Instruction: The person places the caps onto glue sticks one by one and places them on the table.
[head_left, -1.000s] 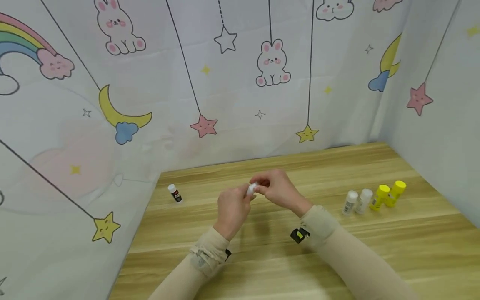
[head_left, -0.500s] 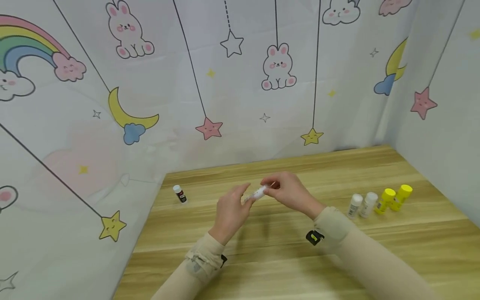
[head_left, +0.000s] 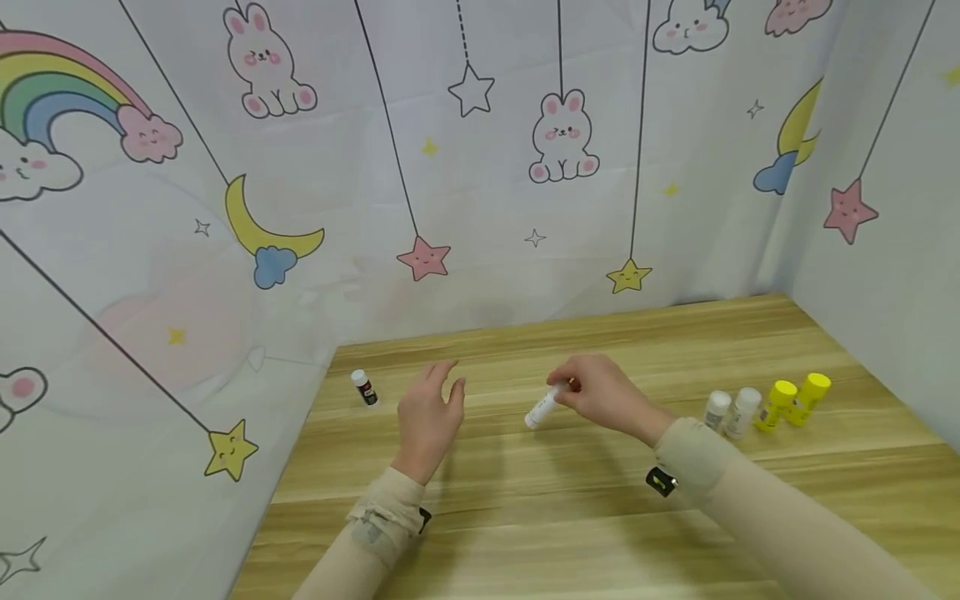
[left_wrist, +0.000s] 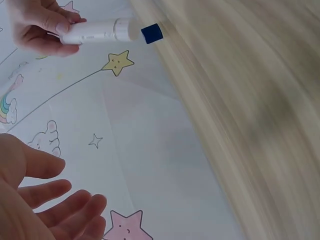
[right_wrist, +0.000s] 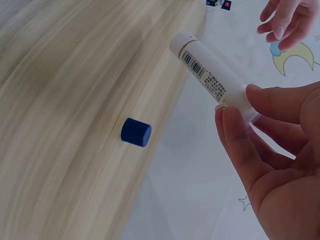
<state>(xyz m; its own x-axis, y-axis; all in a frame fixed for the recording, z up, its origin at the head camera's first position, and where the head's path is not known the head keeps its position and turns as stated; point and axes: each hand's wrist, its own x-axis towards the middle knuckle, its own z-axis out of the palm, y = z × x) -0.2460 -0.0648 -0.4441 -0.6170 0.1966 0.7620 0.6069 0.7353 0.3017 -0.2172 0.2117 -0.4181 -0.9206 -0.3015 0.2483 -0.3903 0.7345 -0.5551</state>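
My right hand pinches a white glue stick near one end, between thumb and fingers. The glue stick tilts over the middle of the table, its other end pointing down and left; in the right wrist view a barcode and small print show on its side. My left hand is held apart from it to the left, fingers extended and thumb spread, holding nothing. A short dark blue cylinder lies on the table in the right wrist view, and the left wrist view shows this blue cylinder beyond the glue stick's end.
A small stick with a white cap and dark label stands at the back left. To the right, two white sticks and two yellow sticks stand in a row. A printed white curtain hangs behind the wooden table.
My left hand has let go of the glue stick and drawn away to the left. The right hand has moved slightly right with the glue stick, now tilted downward. The head view has shifted a little.
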